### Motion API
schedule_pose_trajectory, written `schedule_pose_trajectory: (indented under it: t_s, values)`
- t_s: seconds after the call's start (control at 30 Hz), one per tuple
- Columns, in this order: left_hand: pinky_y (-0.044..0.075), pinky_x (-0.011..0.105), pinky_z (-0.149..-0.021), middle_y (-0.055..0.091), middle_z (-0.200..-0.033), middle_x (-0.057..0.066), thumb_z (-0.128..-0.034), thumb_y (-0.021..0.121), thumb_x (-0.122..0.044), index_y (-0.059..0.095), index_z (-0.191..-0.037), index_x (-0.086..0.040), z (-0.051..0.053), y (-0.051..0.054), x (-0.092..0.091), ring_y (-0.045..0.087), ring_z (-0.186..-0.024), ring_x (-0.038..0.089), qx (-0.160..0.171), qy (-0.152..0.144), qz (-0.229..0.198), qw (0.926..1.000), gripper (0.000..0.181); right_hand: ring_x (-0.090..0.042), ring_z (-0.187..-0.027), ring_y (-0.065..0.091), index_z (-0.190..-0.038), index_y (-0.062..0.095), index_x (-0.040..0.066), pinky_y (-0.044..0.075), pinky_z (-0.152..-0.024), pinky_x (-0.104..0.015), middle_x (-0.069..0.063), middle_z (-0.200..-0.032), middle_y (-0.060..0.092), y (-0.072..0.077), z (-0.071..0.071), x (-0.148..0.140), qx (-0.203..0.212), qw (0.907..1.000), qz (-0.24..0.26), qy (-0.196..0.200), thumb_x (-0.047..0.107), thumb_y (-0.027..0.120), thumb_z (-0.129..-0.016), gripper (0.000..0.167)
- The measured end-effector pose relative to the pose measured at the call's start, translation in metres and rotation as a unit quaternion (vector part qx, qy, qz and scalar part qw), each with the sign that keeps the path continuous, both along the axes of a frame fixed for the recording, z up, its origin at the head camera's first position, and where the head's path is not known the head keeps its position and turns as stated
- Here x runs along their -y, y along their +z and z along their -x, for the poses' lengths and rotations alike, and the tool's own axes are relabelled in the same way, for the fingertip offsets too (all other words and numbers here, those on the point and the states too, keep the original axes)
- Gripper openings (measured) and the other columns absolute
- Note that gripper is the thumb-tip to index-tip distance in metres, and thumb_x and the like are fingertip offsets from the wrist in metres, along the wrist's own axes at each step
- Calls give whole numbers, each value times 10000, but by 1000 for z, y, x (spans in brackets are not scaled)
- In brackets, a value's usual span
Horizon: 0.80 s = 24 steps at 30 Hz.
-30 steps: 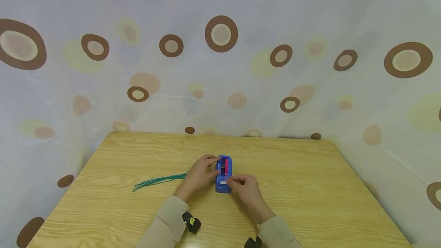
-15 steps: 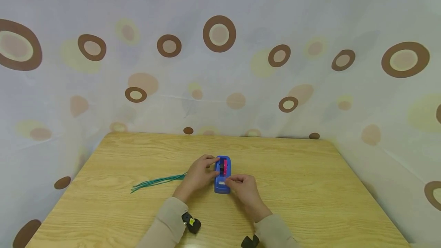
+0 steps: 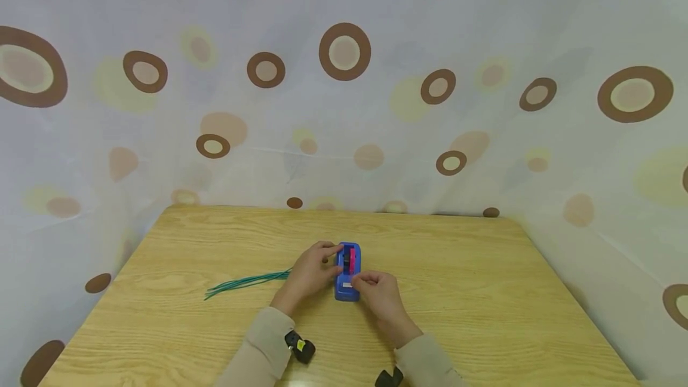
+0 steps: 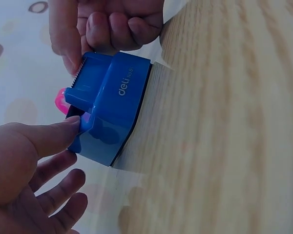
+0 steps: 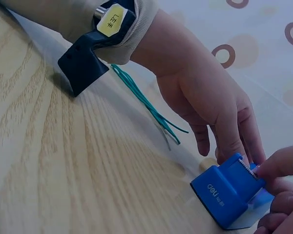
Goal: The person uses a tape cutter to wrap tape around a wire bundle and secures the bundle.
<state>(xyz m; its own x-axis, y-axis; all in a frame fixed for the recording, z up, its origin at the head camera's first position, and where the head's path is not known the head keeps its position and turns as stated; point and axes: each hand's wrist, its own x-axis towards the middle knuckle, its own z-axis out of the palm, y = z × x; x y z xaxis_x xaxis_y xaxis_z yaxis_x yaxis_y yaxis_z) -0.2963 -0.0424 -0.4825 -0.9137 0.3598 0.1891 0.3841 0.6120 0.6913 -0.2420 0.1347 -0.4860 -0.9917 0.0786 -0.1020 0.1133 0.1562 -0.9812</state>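
A blue tape dispenser [image 3: 347, 296] stands on the table in front of me, with a pink core [image 3: 352, 260] in its well. My left hand [image 3: 310, 270] holds its left side by thumb and index finger; the other fingers spread loosely in the left wrist view. At the dispenser's near end, my right hand [image 3: 383, 297] pinches thumb and index finger together at the toothed cutter [image 4: 78, 73], its other fingers curled. The clear tape end is mostly hidden by those fingertips.
A bundle of thin green wires [image 3: 247, 282] lies on the wooden table [image 3: 484, 291], left of the left hand and partly behind it. Black wrist camera mounts [image 3: 300, 347] sit at both sleeves. A patterned curtain [image 3: 344, 112] hangs behind the table.
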Motion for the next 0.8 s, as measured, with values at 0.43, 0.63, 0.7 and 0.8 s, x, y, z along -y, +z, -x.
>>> schedule_pose_trajectory:
  t_s: [0.43, 0.63, 0.7, 0.8]
  values:
    - [506, 410, -894, 562, -1355, 69, -929, 713, -218, 580, -1392, -130, -1, 2, 1, 606, -1088, 244, -79, 94, 171, 9998, 490, -160, -780, 460, -1006, 697, -99, 389, -637, -267, -28, -846, 597, 9, -7, 4, 214, 9996, 96, -123, 114, 686, -923, 229]
    - [504, 412, -912, 548, -1378, 77, -934, 706, -228, 578, -1395, -130, -1, 3, 1, 603, -1116, 255, 15, 85, 117, 9999, 487, -202, -890, 486, -1017, 694, -110, 425, -712, -294, -97, -998, 642, 11, -10, 4, 226, 9996, 78, -132, 104, 679, -922, 235]
    - [503, 414, -915, 546, -1381, 78, -934, 706, -229, 579, -1394, -131, -2, 3, 1, 601, -1123, 260, 42, 86, 92, 9999, 487, -204, -891, 492, -1025, 692, -113, 432, -713, -298, -105, -1007, 650, 11, -12, 4, 259, 9995, 70, -150, 100, 675, -924, 237]
    - [505, 412, -910, 548, -1377, 75, -932, 708, -229, 580, -1394, -133, -2, 2, 0, 602, -1115, 257, 91, 98, 54, 9999, 489, -195, -875, 492, -1024, 693, -105, 427, -709, -298, -86, -981, 649, 12, -14, 4, 283, 9994, -24, -173, 112, 677, -925, 239]
